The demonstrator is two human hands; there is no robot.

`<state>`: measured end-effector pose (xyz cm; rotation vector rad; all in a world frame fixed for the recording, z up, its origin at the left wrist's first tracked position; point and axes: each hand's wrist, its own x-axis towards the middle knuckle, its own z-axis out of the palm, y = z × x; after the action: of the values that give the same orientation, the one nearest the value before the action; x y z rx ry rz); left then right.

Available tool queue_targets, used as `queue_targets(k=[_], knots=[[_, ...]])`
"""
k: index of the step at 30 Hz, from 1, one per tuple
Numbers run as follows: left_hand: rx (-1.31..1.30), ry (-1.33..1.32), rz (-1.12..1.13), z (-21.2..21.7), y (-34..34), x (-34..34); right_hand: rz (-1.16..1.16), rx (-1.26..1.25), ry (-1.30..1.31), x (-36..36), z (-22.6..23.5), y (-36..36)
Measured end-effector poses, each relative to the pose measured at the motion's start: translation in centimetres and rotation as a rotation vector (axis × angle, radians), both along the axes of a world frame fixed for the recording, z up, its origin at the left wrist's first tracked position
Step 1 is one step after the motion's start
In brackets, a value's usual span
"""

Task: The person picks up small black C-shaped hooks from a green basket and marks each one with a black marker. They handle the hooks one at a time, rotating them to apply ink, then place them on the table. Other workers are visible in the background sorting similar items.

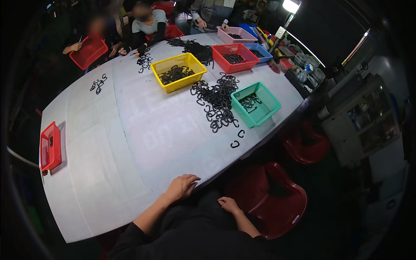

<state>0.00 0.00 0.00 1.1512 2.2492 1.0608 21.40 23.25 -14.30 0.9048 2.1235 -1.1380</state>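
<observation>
Resting on the near edge of a white desk (99, 173), the person's left hand (182, 186) is relaxed, its fingers loosely curled and angled to the right. The right hand (229, 203) is half closed just off the edge, beside a dark red chair (277, 212); whether it holds anything, I cannot tell.

Farther up the desk, well apart from both hands, lies a heap of black C-shaped pieces (219, 102). The heap's long axis runs away from the person, while the pieces in it point every which way. Two loose pieces (235, 144) lie at its near end — which way their gaps face is too small to tell surely.

A green basket (262, 115) stands just right of the heap, a yellow basket (184, 82) to its upper left; both contain black pieces. Three people (154, 21) are at the far side — one holds a red basket (89, 53).
</observation>
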Motion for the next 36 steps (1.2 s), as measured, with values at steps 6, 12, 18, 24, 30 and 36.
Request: queue_targets(k=[6,12,18,24,30,36], knots=[[0.140,0.079,0.368,1.1,1.5,-13.2,-0.055,0.479,0.234,-13.8,2.7,9.9],[0.122,-0.238,0.861,-3.8,1.5,-14.8,-0.559,0.605,0.878,-25.7,8.6,30.9],[0.013,-0.269,1.005,-5.5,13.3,-17.7,-0.133,0.857,0.946,-39.3,9.4,43.9],[0.139,-0.361,0.970,-9.4,29.7,-20.2,0.528,0.502,0.935,-48.0,7.7,46.4],[0.179,-0.159,1.076,-9.1,36.3,-26.5,0.451,0.324,1.190,-58.0,9.5,46.1],[0.078,0.335,0.996,-11.3,36.6,-38.0,0.848,0.336,0.874,-70.9,5.0,40.5]])
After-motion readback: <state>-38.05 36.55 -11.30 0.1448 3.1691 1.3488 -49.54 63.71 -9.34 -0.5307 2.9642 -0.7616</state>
